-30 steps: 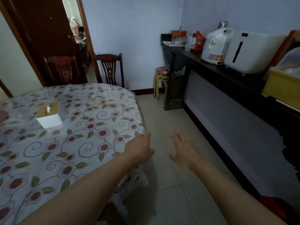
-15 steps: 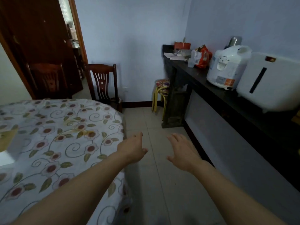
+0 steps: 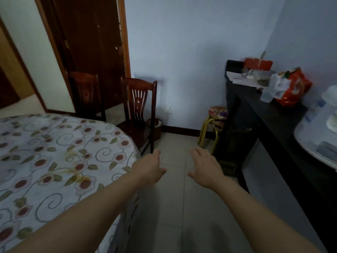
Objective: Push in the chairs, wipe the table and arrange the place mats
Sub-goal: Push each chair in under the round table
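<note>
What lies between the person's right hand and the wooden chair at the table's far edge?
Only bare tiled floor. In the head view the right hand hangs open, the chair stands beyond it to the left, and nothing lies on the stretch between them.

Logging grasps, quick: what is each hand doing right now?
Left hand: loosely curled, holding nothing.
Right hand: open, fingers spread, holding nothing.

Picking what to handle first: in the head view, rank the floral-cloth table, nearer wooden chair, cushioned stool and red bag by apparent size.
1. floral-cloth table, though nearness inflates it
2. nearer wooden chair
3. cushioned stool and red bag look alike; not ranked
</note>
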{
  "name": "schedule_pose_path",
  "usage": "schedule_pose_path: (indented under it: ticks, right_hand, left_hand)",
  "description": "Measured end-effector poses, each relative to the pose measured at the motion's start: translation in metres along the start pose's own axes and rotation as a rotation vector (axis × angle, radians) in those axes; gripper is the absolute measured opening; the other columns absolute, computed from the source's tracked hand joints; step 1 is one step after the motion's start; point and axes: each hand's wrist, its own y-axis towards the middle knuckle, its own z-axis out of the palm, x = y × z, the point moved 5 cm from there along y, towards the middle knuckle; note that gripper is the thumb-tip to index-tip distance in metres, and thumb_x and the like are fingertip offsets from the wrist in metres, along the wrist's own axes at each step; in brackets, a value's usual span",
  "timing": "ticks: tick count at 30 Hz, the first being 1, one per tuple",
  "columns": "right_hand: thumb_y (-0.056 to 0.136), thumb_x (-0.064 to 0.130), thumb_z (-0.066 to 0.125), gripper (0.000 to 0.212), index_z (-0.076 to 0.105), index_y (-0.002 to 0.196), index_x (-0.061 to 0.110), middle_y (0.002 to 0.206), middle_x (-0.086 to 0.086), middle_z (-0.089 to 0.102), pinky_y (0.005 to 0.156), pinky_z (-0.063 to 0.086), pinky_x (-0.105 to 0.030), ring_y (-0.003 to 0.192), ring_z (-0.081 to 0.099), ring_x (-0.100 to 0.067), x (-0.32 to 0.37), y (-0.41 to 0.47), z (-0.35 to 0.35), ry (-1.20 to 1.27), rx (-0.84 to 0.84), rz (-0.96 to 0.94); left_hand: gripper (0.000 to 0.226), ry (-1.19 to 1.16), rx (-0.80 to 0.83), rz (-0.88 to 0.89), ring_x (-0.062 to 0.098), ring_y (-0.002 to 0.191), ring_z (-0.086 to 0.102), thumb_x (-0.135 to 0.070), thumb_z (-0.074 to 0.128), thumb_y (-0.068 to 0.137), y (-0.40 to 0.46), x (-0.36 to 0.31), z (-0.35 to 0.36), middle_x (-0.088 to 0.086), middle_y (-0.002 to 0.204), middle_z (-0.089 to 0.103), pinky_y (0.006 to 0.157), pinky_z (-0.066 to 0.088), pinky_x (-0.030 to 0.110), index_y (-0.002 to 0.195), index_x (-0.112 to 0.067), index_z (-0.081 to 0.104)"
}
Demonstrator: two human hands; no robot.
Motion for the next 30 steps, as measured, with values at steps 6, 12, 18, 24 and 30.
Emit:
schedule_pose_path:
  ticks: [6,12,18,24,30]
  right_hand:
    - [0.085,0.039,0.06,0.073,0.024,0.144,0.015,0.15,-0.006,0.025,0.112,0.025,-0.036,0.136,0.025,-0.025,-0.039,0.134,0.008,0.024,0.036,-0.102]
    - [0.084,0.038,0.061,0.073,0.025,0.143,0.017,0.148,-0.006,0.027,0.109,0.027,-0.034,0.133,0.027,-0.025,-0.077,0.274,0.014,0.022,0.062,-0.123]
    - [0.084,0.036,0.062,0.077,0.021,0.146,0.019,0.15,-0.005,0.025,0.11,0.029,-0.037,0.135,0.025,-0.025,-0.117,0.404,0.003,0.021,0.058,-0.144]
    - [0.085,0.038,0.061,0.074,0.022,0.145,0.018,0.148,-0.007,0.027,0.108,0.027,-0.037,0.134,0.027,-0.027,-0.159,0.547,0.007,0.044,0.062,-0.221]
    - [0.087,0.038,0.06,0.073,0.022,0.145,0.017,0.149,-0.008,0.028,0.107,0.029,-0.037,0.135,0.028,-0.028,-0.194,0.695,0.005,0.017,0.108,-0.374]
  left_hand:
    - [0.059,-0.036,-0.046,-0.11,0.028,0.101,0.057,-0.042,0.054,0.087,0.12,0.01,-0.019,0.011,0.115,0.056,0.073,0.044,0.034,0.133,-0.017,0.026]
    - [0.06,-0.071,-0.055,-0.13,0.028,0.105,0.057,-0.044,0.055,0.086,0.266,0.016,-0.028,0.009,0.121,0.054,0.084,0.05,0.04,0.133,-0.02,0.027]
    - [0.056,-0.12,-0.032,-0.127,0.026,0.101,0.058,-0.041,0.055,0.087,0.395,0.016,-0.058,0.009,0.117,0.056,0.082,0.051,0.039,0.132,-0.018,0.029]
    - [0.051,-0.106,-0.08,-0.18,0.024,0.099,0.058,-0.04,0.055,0.087,0.53,0.016,-0.072,0.006,0.116,0.057,0.083,0.052,0.041,0.128,-0.019,0.033]
    - [0.055,-0.133,-0.14,-0.337,0.022,0.103,0.058,-0.041,0.055,0.087,0.652,0.025,-0.081,0.005,0.12,0.055,0.079,0.05,0.034,0.132,-0.018,0.034]
